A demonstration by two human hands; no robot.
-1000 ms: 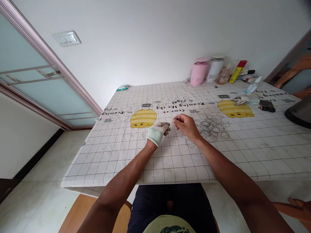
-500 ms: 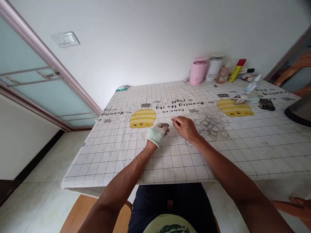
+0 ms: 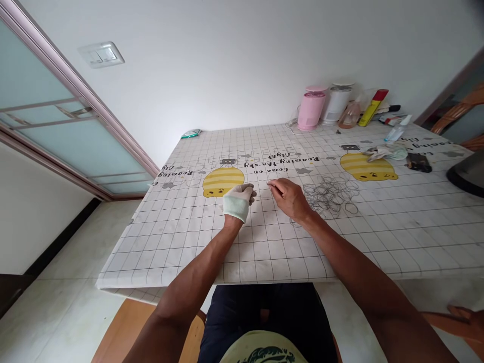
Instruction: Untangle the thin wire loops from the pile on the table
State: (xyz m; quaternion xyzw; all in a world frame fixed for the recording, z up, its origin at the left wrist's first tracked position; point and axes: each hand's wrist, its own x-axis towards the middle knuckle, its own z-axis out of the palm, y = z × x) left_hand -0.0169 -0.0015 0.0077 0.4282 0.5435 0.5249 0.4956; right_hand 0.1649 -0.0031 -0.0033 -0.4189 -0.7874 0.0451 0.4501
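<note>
My left hand (image 3: 239, 198), in a pale knit glove with grey fingertips, is closed in a pinch above the printed tablecloth (image 3: 181, 242). To its right, my bare right hand (image 3: 289, 198) also pinches, thumb against forefinger. A gap separates the hands. Whatever lies in either pinch is too thin or too hidden to make out. A loose tangle of thin dark wire loops (image 3: 333, 196) lies just right of my right hand, partly behind its wrist. Faint bent wire pieces (image 3: 207, 160) lie in a row beyond my left hand.
Along the wall stand a pink cylindrical device (image 3: 311, 111), a white one (image 3: 336, 106), a pinkish bottle (image 3: 350, 116) and a yellow spray can (image 3: 372, 108). At right are a clear spray bottle (image 3: 397, 130), a crumpled glove (image 3: 387, 151) and a black item (image 3: 419, 162). A green packet (image 3: 191, 133) lies at the far left corner.
My left hand has moved left and slightly away from me, widening the gap to my right hand. The right hand stays nearly in place, still pinching. The view has shifted slightly.
</note>
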